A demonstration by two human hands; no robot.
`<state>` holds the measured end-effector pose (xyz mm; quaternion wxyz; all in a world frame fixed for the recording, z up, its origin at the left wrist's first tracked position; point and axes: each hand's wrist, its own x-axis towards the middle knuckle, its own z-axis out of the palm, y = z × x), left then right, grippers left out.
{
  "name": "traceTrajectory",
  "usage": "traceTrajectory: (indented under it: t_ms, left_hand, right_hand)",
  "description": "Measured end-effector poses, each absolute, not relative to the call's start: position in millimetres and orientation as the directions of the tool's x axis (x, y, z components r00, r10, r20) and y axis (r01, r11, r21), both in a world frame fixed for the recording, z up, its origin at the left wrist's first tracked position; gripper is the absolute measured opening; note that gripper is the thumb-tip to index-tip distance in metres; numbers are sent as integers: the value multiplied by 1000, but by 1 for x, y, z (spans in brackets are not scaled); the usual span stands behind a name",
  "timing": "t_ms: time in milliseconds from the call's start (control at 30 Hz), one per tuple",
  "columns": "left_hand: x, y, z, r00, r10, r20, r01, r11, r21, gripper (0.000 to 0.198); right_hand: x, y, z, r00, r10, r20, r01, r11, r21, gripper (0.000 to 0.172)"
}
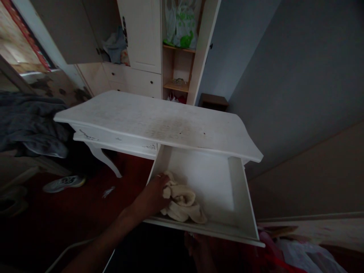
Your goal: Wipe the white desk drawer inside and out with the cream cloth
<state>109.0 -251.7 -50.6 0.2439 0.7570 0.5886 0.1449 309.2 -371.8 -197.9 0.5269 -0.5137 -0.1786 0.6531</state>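
A white drawer (210,182) is pulled out from the right part of a white table (127,110), whose top has a dark smudged patch. My left hand (153,193) reaches into the drawer's left front corner, its fingers closed on a crumpled cream cloth (183,201). The cloth lies on the drawer bottom against the front panel. Below the drawer's front edge, my right hand (196,244) is dim and partly hidden; its fingers are too dark to make out.
Behind the table stands a white cabinet (145,38) with open shelves holding plastic bags (183,26). Grey fabric (31,121) is heaped at the left, above a shoe (64,183) on the red floor. More bags (307,256) lie at the lower right.
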Motion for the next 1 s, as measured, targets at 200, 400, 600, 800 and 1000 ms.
traceTrajectory:
  t_ms: [200,400,600,800,1000]
  left_hand:
    - [85,-222,-14,192,911,365,771,-371,518,40]
    - [63,-205,-20,243,917,317,765,-382,519,29]
    - [58,-269,-29,310,934,178,754,-355,552,37]
    - [71,-314,-36,417,899,132,763,-425,487,51]
    - [115,-314,-45,542,829,137,649,-517,558,45]
  right_hand:
    - [304,-370,-183,103,885,-453,-526,-338,-780,35]
    - [304,-367,-177,97,884,-457,-504,-352,-789,38]
    - [304,-369,-179,86,897,-434,-548,-321,-772,32]
    - [305,-371,-185,70,903,-424,-547,-321,-773,29]
    - [299,-371,-193,109,911,-398,-513,-292,-807,37]
